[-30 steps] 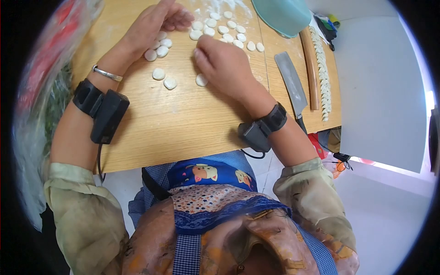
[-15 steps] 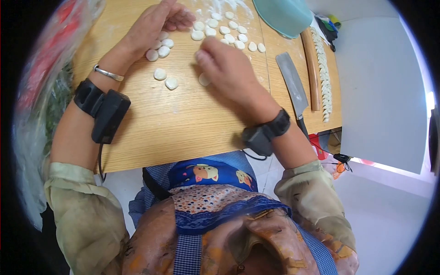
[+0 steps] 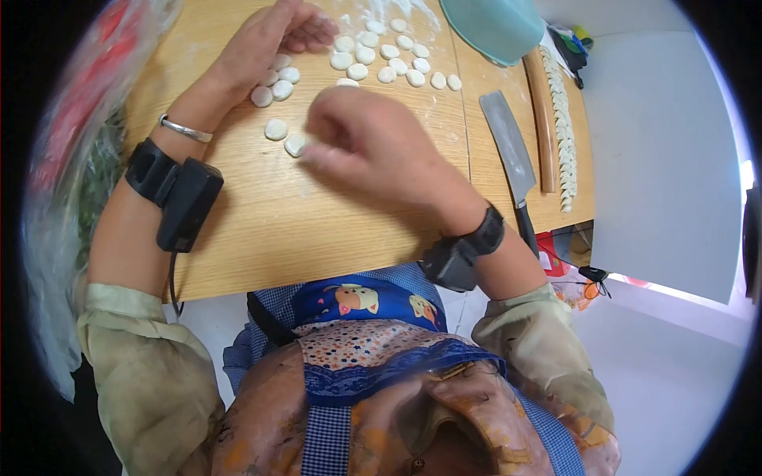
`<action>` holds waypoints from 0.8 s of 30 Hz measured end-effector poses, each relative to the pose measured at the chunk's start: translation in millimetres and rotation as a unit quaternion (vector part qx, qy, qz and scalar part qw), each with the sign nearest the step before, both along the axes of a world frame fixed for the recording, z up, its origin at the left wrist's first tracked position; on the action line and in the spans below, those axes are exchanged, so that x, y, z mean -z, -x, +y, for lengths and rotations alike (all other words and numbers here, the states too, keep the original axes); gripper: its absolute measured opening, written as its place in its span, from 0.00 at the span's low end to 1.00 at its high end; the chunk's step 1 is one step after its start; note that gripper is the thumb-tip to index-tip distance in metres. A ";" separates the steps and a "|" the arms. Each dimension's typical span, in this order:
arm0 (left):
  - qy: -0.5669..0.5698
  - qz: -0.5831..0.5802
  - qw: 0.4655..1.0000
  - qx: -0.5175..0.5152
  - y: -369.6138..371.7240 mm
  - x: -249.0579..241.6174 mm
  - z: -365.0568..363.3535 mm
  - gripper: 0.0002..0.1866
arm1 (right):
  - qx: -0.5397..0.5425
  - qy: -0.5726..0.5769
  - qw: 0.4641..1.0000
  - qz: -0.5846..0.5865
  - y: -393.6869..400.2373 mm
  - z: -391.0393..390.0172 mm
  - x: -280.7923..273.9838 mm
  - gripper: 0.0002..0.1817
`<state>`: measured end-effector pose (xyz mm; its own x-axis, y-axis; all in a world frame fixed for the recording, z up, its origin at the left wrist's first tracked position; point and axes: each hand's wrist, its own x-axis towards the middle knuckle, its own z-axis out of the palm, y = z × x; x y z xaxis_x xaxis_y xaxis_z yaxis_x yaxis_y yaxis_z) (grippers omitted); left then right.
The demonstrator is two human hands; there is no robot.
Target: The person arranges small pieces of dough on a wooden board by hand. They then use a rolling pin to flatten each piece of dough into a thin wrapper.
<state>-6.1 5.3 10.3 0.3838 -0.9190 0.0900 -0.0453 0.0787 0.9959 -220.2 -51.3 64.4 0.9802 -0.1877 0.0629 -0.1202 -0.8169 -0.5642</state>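
Dough disc [image 3: 294, 146] lies on the wooden table [image 3: 238, 254], right at the thumb of the right hand [image 3: 377, 143], with a second disc [image 3: 275, 129] just beside it. The right hand is half-curled, a gap showing between thumb and fingers; it is blurred, so I cannot tell whether the thumb touches the dough. The left hand [image 3: 266, 40] is loosely bent by a cluster of discs [image 3: 282, 90], and whether it grips anything is hidden. A thumb coming in too hard could dent the dough, probably soft, or shove it into its neighbour; too little flour beneath might make it stick (the heavier flour [image 3: 409, 9] lies at the far side). As for direction, the disc is nearly round, broad face up, so it points nowhere and has no clear long axis, unlike the cleaver [image 3: 509, 147], whose handle is toward the person.
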 end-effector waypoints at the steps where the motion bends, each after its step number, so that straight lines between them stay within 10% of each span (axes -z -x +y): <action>1: 0.000 -0.008 1.000 -0.004 1.9 -1.3 0.3 0.43 | 0.001 0.000 1.000 0.001 -2.8 3.8 6.0 0.12; 11: 0.010 0.024 1.000 0.016 -1.6 3.3 -0.2 0.42 | -0.020 0.085 0.996 -0.009 31.3 -2.3 0.1 0.13; 17: 0.009 0.023 1.000 0.019 -0.7 4.4 -3.6 0.43 | 0.128 -0.056 0.989 0.041 57.4 -18.5 -7.5 0.13; 24: 0.007 0.015 1.000 -0.004 -1.4 6.3 -3.5 0.43 | 0.042 0.187 0.978 -0.087 27.7 -12.5 32.2 0.10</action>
<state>-4.7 1.8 4.0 0.3946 -0.9143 0.0911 -0.0163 0.0922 0.9956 -247.9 -63.7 32.3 0.9309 -0.1990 0.3063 -0.1250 -0.9615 -0.2448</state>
